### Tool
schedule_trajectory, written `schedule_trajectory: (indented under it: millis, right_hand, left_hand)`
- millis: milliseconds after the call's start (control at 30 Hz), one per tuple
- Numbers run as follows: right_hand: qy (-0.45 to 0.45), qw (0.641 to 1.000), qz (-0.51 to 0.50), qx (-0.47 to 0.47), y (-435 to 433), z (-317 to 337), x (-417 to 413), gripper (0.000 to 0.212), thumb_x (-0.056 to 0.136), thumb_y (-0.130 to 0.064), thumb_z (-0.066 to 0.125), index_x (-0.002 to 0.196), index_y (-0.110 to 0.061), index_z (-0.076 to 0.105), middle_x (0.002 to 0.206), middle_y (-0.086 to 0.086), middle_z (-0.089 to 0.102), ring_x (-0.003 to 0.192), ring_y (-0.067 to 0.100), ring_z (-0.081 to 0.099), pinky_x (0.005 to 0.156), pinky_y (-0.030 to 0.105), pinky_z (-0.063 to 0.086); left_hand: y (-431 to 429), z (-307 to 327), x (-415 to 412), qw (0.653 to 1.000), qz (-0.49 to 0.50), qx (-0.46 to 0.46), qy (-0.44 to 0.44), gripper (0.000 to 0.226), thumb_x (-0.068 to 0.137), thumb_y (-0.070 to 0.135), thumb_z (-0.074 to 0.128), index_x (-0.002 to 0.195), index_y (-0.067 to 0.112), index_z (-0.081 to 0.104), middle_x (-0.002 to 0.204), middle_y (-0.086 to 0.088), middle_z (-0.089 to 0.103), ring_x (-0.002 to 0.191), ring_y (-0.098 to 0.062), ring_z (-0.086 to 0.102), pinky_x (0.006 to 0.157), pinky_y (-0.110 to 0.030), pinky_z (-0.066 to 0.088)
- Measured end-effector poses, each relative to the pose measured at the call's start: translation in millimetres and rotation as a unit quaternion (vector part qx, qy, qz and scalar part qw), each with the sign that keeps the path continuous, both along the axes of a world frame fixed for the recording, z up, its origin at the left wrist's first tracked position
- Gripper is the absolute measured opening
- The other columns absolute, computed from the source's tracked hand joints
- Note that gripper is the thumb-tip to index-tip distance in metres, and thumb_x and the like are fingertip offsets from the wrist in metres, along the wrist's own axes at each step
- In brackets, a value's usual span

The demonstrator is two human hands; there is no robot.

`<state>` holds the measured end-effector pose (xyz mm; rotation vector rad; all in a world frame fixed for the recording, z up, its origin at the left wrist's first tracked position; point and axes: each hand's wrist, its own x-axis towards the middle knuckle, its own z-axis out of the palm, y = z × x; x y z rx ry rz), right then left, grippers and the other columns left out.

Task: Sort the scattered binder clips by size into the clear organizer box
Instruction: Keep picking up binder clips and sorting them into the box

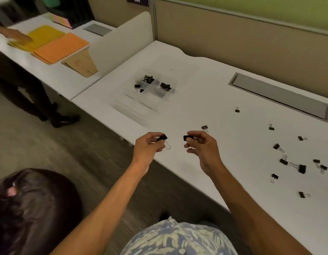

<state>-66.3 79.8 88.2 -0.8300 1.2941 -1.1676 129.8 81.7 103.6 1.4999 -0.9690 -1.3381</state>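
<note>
My left hand (147,146) pinches a black binder clip (162,138) with its wire handle hanging down, above the desk's near edge. Close to it on the right, my right hand (202,146) pinches another black binder clip (188,138). The clear organizer box (166,97) lies farther back on the white desk, its lid open toward me. Several black clips sit in its compartments (147,79). Several loose clips lie scattered at the right (301,168), and a single one (204,127) rests just beyond my right hand.
A grey cable hatch (280,97) is set in the desk at the back right. A low divider (121,43) separates the neighbouring desk, where orange and yellow folders (58,46) lie under another person's hand (18,34). Someone's dark-haired head (30,208) is at the lower left.
</note>
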Motion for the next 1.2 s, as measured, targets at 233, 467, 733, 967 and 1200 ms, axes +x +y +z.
schedule_trajectory:
  millis: [233,467,733,967,1200]
  right_hand:
    - [0.007,0.999,0.035,-0.007,-37,8,76,0.027,0.085,-0.001,0.073,0.11,-0.01,0.07,0.09,0.01,0.074,0.072,0.023,0.068,0.067,0.031,0.055]
    - [0.035,0.998,0.054,-0.024,-91,9,128,0.023,0.087,-0.003,0.071,0.108,-0.01,0.071,0.092,0.014,0.072,0.072,0.024,0.068,0.071,0.035,0.059]
    - [0.04,0.998,0.032,-0.024,-180,1,174,0.021,0.084,-0.001,0.073,0.105,-0.006,0.069,0.086,0.016,0.073,0.068,0.023,0.067,0.065,0.033,0.056]
    - [0.036,0.999,0.017,-0.017,-244,-6,198,0.019,0.085,0.005,0.069,0.099,-0.006,0.073,0.082,0.009,0.073,0.07,0.018,0.065,0.065,0.025,0.054]
    - [0.078,0.997,-0.01,0.002,-290,-15,205,0.02,0.086,0.009,0.064,0.099,-0.004,0.072,0.079,0.013,0.071,0.069,0.019,0.066,0.065,0.025,0.055]
  left_hand:
    - [-25,4,81,0.998,0.069,-0.013,-0.006,0.019,0.089,0.0,0.065,0.098,0.015,0.074,0.093,-0.013,0.072,0.081,-0.025,0.071,0.079,-0.033,0.059]
    - [-68,6,132,0.996,0.079,-0.021,-0.027,0.022,0.09,0.002,0.065,0.098,0.02,0.074,0.092,-0.007,0.073,0.084,-0.026,0.072,0.079,-0.031,0.058]
    - [-160,1,166,0.996,0.072,-0.008,-0.049,0.023,0.085,0.004,0.072,0.105,0.014,0.07,0.094,-0.008,0.073,0.076,-0.014,0.072,0.076,-0.027,0.059]
    - [-236,-7,187,0.997,0.022,-0.003,-0.078,0.018,0.089,0.011,0.069,0.105,0.018,0.073,0.089,-0.005,0.074,0.075,-0.016,0.069,0.076,-0.029,0.058]
    - [-293,-14,197,0.994,-0.027,0.005,-0.103,0.021,0.092,0.012,0.064,0.111,0.017,0.072,0.088,-0.005,0.07,0.063,-0.013,0.064,0.065,-0.025,0.056]
